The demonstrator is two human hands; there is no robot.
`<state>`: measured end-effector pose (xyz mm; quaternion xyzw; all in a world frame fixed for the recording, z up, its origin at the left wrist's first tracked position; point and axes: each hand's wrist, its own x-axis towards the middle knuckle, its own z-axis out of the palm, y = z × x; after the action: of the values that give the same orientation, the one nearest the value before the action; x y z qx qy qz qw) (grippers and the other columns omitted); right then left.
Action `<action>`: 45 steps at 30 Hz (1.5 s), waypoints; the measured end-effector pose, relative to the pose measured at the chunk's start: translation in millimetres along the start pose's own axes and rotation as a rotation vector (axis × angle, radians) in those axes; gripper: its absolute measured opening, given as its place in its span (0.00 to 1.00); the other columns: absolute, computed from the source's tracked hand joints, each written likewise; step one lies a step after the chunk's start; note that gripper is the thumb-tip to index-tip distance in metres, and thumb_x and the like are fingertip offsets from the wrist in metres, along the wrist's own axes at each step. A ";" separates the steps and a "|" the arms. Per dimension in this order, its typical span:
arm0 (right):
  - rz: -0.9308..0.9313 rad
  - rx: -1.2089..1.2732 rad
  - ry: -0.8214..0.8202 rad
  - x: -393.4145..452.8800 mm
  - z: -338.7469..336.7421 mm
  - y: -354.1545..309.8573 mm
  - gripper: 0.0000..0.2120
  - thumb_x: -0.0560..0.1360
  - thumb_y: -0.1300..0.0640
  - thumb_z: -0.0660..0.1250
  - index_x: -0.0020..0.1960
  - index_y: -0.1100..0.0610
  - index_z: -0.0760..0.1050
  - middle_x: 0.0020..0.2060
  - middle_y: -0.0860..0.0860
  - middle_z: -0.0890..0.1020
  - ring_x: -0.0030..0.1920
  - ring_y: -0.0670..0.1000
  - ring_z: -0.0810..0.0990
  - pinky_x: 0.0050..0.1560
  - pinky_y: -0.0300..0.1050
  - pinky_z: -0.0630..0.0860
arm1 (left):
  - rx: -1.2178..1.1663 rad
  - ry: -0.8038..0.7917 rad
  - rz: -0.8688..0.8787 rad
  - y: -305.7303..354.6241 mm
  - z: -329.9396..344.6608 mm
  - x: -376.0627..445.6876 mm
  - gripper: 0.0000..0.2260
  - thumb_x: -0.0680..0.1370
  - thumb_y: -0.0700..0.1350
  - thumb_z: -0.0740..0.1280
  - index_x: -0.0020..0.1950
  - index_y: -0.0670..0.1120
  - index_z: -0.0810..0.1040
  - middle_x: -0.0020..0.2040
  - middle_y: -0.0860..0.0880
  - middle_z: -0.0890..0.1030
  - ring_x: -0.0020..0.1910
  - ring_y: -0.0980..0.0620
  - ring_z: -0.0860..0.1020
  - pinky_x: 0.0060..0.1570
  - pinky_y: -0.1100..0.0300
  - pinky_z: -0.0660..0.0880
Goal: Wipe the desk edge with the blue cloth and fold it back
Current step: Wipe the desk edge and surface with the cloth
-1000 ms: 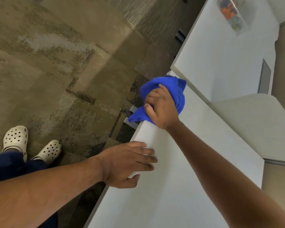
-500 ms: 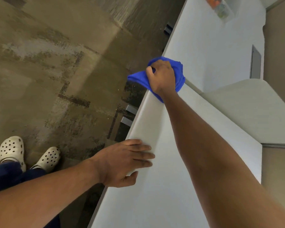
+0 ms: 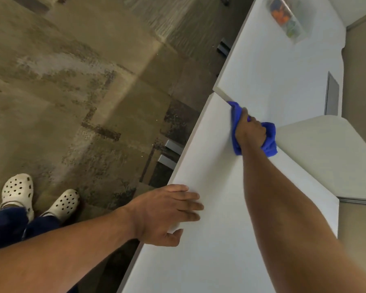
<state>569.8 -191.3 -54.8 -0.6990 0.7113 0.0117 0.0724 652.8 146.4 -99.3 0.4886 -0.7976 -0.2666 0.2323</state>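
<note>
My right hand (image 3: pixel 250 132) grips a bunched blue cloth (image 3: pixel 269 140) and presses it on the white desk (image 3: pixel 209 157), along the desk's far edge where it meets a second white desk (image 3: pixel 273 81). Part of the cloth pokes out past my fingers toward the seam. My left hand (image 3: pixel 167 210) lies flat on the near desk's left edge, fingers spread on top and thumb curled under the rim.
A clear box (image 3: pixel 285 17) with orange and green contents sits on the far desk. A pale curved surface (image 3: pixel 325 153) lies to the right. Patterned carpet (image 3: pixel 82 92) and my white clogs (image 3: pixel 40 199) are at the left.
My right hand has carried the cloth from the desk's front-left corner rightward along the far edge. My left hand has stayed in place on the near edge.
</note>
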 end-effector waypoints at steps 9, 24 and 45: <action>-0.340 -0.032 0.083 -55.1 31.7 -95.6 0.25 0.85 0.43 0.54 0.75 0.55 0.70 0.72 0.54 0.76 0.75 0.58 0.70 0.80 0.60 0.58 | 0.024 0.000 -0.005 0.3 -3.7 -0.2 0.24 0.81 0.60 0.58 0.75 0.57 0.75 0.80 0.56 0.70 0.83 0.55 0.59 0.83 0.53 0.47; -1.122 0.015 -0.141 -89.4 28.7 -19.4 0.22 0.86 0.47 0.57 0.77 0.51 0.73 0.77 0.48 0.74 0.83 0.54 0.60 0.84 0.57 0.48 | -0.047 -0.033 0.011 -3.5 -3.0 2.8 0.25 0.80 0.58 0.59 0.76 0.55 0.74 0.81 0.56 0.67 0.84 0.55 0.56 0.83 0.50 0.49; 0.008 0.029 0.015 -25.4 12.5 -23.3 0.33 0.85 0.36 0.48 0.79 0.58 0.66 0.79 0.55 0.69 0.80 0.58 0.62 0.81 0.63 0.52 | -0.022 0.028 0.014 -2.0 4.6 0.3 0.25 0.79 0.57 0.57 0.74 0.54 0.76 0.80 0.54 0.70 0.83 0.55 0.57 0.83 0.53 0.43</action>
<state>594.3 -165.1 -62.1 -0.6953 0.7146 -0.0035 0.0774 651.1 146.3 -104.1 0.4839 -0.7948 -0.2671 0.2508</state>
